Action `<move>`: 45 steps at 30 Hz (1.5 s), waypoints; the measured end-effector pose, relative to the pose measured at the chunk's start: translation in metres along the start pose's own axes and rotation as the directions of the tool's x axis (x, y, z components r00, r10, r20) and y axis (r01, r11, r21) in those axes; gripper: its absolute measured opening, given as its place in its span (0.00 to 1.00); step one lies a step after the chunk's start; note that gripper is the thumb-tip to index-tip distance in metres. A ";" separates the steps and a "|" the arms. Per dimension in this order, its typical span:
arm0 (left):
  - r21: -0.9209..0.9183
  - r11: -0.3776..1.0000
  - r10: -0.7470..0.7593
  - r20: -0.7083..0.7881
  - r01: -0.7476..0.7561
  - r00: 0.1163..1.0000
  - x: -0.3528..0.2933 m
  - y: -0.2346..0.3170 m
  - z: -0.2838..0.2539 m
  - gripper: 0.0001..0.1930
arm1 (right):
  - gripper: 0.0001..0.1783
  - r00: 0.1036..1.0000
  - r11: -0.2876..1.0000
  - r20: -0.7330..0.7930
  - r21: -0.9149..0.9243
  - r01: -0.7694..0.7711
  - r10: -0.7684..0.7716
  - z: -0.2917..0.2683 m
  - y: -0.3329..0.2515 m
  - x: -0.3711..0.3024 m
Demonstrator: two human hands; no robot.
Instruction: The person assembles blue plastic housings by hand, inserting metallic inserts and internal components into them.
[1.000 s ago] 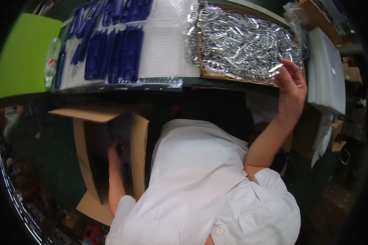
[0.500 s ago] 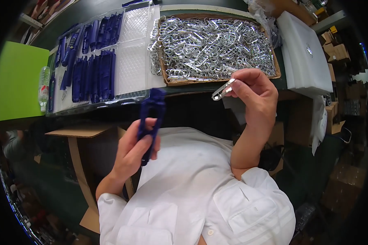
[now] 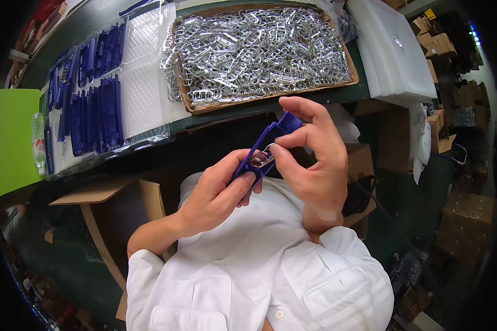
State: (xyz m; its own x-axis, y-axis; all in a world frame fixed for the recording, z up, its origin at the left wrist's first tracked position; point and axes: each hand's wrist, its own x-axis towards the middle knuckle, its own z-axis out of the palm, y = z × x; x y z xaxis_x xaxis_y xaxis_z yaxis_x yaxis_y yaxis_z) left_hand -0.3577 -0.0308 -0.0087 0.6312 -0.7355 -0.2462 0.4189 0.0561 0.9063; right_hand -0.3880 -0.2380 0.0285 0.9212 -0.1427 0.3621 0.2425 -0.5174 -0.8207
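My left hand point(image 3: 221, 185) is closed round the lower part of a dark blue plastic housing point(image 3: 286, 124), which tilts up toward the right. In my right hand point(image 3: 313, 157), the thumb and forefinger pinch a shiny metal clip point(image 3: 263, 157). The clip lies against the opening of the housing; whether it is seated there I cannot tell. Both hands are in front of my body, below the table edge. Beyond them a shallow cardboard tray point(image 3: 273, 92) is heaped with many similar metal clips point(image 3: 259, 52).
Several blue housings point(image 3: 96, 118) lie in rows on a clear plastic tray point(image 3: 146, 94) at the left. Beside it are a plastic bottle point(image 3: 38, 143) and a green panel point(image 3: 14, 138). White foam sheets point(image 3: 389, 52) stand at the right. An open cardboard box point(image 3: 102, 190) sits below the table.
My left hand has brought the blue housing to the right and tilted it. My right hand has moved left and down, bringing the metal clip to the housing. The view has shifted slightly.
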 end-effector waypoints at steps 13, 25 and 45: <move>-0.017 0.999 -0.048 -0.048 0.047 0.998 0.003 -0.007 -0.011 0.16 | 0.10 0.996 0.969 0.062 -0.238 0.070 -0.057 0.023 0.013 0.008; 0.178 0.969 0.184 -0.057 -0.171 0.981 0.010 -0.010 -0.011 0.14 | 0.17 0.982 0.982 0.008 0.028 -0.187 0.187 0.029 0.019 -0.004; -0.024 1.000 0.009 0.008 -0.009 1.000 0.026 -0.008 -0.032 0.19 | 0.16 0.923 0.843 0.101 0.380 -0.381 0.371 0.044 0.033 0.005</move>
State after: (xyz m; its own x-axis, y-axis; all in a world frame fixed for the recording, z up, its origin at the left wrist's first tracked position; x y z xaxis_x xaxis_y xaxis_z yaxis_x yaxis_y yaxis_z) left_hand -0.3235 -0.0283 -0.0331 0.6294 -0.7406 -0.2352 0.4290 0.0788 0.8998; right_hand -0.3621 -0.2188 -0.0161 0.9709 -0.2388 -0.0150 -0.0304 -0.0610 -0.9977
